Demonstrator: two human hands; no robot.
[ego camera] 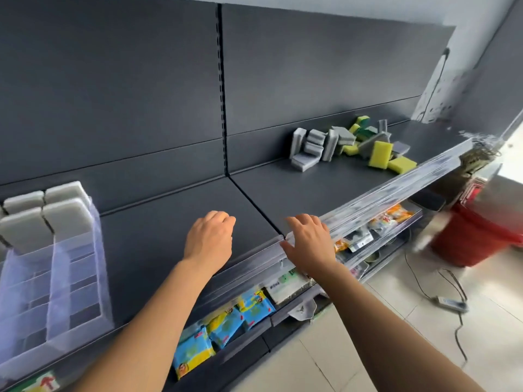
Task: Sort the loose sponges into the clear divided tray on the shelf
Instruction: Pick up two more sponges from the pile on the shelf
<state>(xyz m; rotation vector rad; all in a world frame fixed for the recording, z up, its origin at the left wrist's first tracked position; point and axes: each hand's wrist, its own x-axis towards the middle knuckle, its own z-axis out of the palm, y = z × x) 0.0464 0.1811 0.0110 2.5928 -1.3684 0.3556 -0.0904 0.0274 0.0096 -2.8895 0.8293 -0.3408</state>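
Our clear divided tray sits at the left end of the shelf, with four grey sponges upright in its far compartments. The loose sponges, grey and yellow, lie heaped well to the right. Our left hand hovers between them, fingers loosely curled around nothing. Our right hand has its fingers apart at the shelf's front edge.
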